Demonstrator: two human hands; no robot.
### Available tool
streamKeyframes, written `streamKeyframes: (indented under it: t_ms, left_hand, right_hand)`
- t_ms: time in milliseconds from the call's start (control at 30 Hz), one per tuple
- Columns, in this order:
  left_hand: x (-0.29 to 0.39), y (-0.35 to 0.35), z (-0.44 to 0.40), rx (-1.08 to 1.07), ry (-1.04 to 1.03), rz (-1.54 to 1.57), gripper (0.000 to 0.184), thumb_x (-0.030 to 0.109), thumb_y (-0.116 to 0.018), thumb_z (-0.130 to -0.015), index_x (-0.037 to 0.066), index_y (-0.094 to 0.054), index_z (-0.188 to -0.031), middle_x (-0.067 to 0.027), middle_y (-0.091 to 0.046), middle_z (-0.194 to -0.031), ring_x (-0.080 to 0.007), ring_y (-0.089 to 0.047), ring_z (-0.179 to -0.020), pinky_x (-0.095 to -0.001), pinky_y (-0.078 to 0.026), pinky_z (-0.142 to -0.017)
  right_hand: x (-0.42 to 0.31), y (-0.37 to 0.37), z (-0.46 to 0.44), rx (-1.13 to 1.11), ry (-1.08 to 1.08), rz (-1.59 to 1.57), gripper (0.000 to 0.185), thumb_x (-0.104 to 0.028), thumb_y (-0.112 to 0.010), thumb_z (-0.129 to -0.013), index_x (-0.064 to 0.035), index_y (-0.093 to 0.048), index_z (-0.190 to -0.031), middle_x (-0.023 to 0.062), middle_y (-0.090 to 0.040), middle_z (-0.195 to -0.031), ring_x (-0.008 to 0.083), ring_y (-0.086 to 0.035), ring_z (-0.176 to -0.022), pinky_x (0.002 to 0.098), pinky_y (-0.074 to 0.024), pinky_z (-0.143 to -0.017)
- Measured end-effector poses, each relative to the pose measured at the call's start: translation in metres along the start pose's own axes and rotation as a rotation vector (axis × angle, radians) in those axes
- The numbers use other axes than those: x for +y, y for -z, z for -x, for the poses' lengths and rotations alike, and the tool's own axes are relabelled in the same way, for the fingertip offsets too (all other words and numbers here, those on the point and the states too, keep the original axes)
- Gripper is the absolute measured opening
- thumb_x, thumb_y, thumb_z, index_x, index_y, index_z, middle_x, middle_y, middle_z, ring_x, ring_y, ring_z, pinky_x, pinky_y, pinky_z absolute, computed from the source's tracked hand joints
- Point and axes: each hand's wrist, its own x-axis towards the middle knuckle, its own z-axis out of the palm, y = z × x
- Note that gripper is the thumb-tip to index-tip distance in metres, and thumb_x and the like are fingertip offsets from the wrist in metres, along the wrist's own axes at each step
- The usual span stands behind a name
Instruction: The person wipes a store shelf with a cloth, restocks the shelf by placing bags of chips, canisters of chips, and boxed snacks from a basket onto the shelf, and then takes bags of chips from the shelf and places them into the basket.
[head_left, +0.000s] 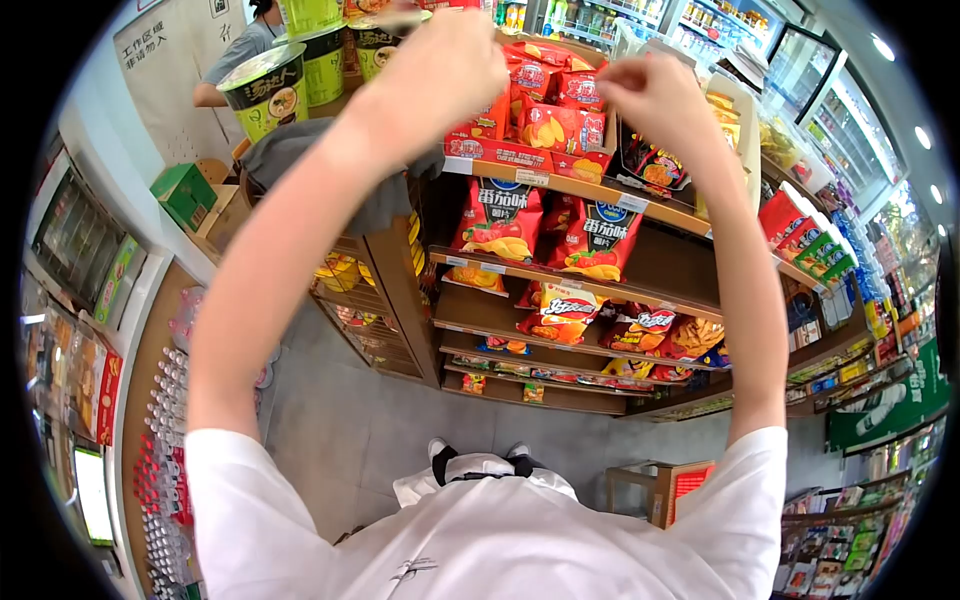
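My left hand [450, 62] is raised above the top shelf, curled with its back toward me. Its fingertips are hidden, and whatever they grip, if anything, does not show. To its right, my right hand [655, 92] is bent inward with fingers and thumb drawn together; I cannot make out anything between them. Between the hands stands an open red display box [500, 152] of small red snack packets [563, 128]. Green instant-noodle cups [262, 92] are stacked left of my left hand. A black tray with dark snack packets [655, 165] sits below my right hand.
Lower shelves hold red tomato-flavour chip bags [598, 240] and other snack bags [562, 312]. Dark grey cloth [300, 165] hangs at the shelf's left corner. Chip canisters [812, 235] stand on the right. A wooden stool [645, 490] is on the floor. Another person [245, 48] is at upper left.
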Motion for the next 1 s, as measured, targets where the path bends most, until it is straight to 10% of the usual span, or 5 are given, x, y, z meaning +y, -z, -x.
streamKeyframes:
  t_ms: [300,433,600,1000]
  left_hand:
    - [0.059,-0.078,0.18,-0.11,0.267,0.612,0.015,0.007,-0.061,-0.087,-0.004,-0.059,-0.098,-0.0154,-0.061,-0.098,-0.0267,-0.063,-0.082,-0.0314,-0.052,-0.066]
    - [0.063,-0.117,0.249,-0.19,0.747,1.058,0.016,0.011,-0.048,-0.098,-0.001,-0.059,-0.096,-0.0054,-0.056,-0.066,-0.0103,-0.055,-0.049,-0.0239,-0.044,-0.044]
    - [0.086,-0.144,0.318,-0.416,0.953,1.099,0.033,0.025,-0.042,-0.102,0.002,-0.055,-0.082,0.0012,-0.044,-0.054,-0.0058,-0.041,-0.04,-0.0238,-0.034,-0.038]
    - [0.149,-0.141,0.373,-0.353,1.079,0.945,0.049,0.032,-0.049,-0.098,0.003,-0.039,-0.061,0.0023,-0.032,-0.053,-0.0079,-0.027,-0.052,-0.0314,-0.026,-0.046]
  right_hand:
    - [0.009,-0.12,0.19,0.321,-0.171,-0.308,0.012,-0.007,-0.064,-0.087,0.0016,-0.066,-0.096,0.0085,-0.069,-0.085,0.0107,-0.061,-0.068,0.0244,-0.0496,-0.064]
    - [0.004,-0.161,0.276,0.196,-0.752,-0.687,0.015,-0.009,-0.055,-0.095,0.004,-0.062,-0.098,0.0034,-0.061,-0.069,0.0079,-0.057,-0.062,0.0218,-0.0471,-0.058]
    - [-0.013,-0.161,0.344,0.226,-1.055,-0.587,0.036,-0.031,-0.056,-0.096,0.0027,-0.062,-0.084,0.0,-0.051,-0.052,0.0062,-0.05,-0.045,0.0228,-0.0397,-0.042]
    - [0.02,-0.139,0.391,0.032,-1.054,-0.681,0.038,-0.031,-0.06,-0.094,0.0008,-0.061,-0.073,0.001,-0.054,-0.054,0.0061,-0.051,-0.046,0.022,-0.0406,-0.045]
